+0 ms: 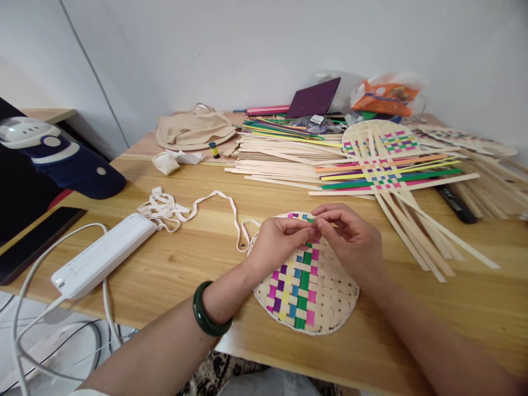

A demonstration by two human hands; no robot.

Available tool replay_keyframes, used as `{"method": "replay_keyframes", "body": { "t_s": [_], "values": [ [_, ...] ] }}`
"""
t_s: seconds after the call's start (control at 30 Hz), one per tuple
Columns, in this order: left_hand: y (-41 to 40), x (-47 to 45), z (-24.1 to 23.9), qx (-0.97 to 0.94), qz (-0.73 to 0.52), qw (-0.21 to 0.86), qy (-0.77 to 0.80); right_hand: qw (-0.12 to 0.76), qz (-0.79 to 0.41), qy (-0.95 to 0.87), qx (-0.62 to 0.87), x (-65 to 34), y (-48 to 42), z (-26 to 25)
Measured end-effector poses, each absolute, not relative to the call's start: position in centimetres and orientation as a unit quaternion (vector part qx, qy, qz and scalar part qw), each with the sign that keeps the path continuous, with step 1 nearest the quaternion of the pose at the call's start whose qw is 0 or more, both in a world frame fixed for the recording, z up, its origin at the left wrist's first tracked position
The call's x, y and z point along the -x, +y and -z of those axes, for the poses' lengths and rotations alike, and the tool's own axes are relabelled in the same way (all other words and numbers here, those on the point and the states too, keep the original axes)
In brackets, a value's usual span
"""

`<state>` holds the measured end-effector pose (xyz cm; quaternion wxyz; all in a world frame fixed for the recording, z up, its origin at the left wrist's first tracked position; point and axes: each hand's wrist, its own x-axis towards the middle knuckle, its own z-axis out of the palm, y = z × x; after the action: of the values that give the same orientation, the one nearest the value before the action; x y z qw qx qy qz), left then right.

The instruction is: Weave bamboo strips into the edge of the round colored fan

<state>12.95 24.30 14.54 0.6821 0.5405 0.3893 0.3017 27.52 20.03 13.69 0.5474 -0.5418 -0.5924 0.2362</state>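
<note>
White plastic is showing at the left: one power strip (105, 254), its cables (25, 308) running out of view past the bottom edge. Beside it one cream ribbon (193, 209) is trailing across the wooden table (173, 264) toward the woven round mat (307, 286). That single mat is lying flat at the near table edge, coloured strips crossing its middle, its far rim sitting hidden under both hands. One green bangle (206, 311) is circling the left wrist. The left hand (280, 242) and right hand (350, 239) are meeting fingertip to fingertip over the mat's far edge, pinching narrowly; what they are gripping is too small to make out. Further right, one unfinished weave (383, 176) is spreading loose strips, with a strip pile (280, 157) behind, too overlapped for counting.
</note>
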Motion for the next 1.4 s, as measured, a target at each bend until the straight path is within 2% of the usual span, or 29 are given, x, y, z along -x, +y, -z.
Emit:
{"method": "replay_keyframes", "body": {
  "t_s": [0.37, 1.4],
  "values": [
    [24.33, -12.89, -14.34, -0.537, -0.305, 0.696, 0.366, 0.565, -0.308, -0.549, 0.533, -27.56, 20.03, -13.61],
    [24.09, -13.08, -15.19, -0.517, -0.28, 0.709, 0.389, 0.586, -0.416, -0.429, 0.547, -28.09, 20.76, -13.3]
  ]
}}
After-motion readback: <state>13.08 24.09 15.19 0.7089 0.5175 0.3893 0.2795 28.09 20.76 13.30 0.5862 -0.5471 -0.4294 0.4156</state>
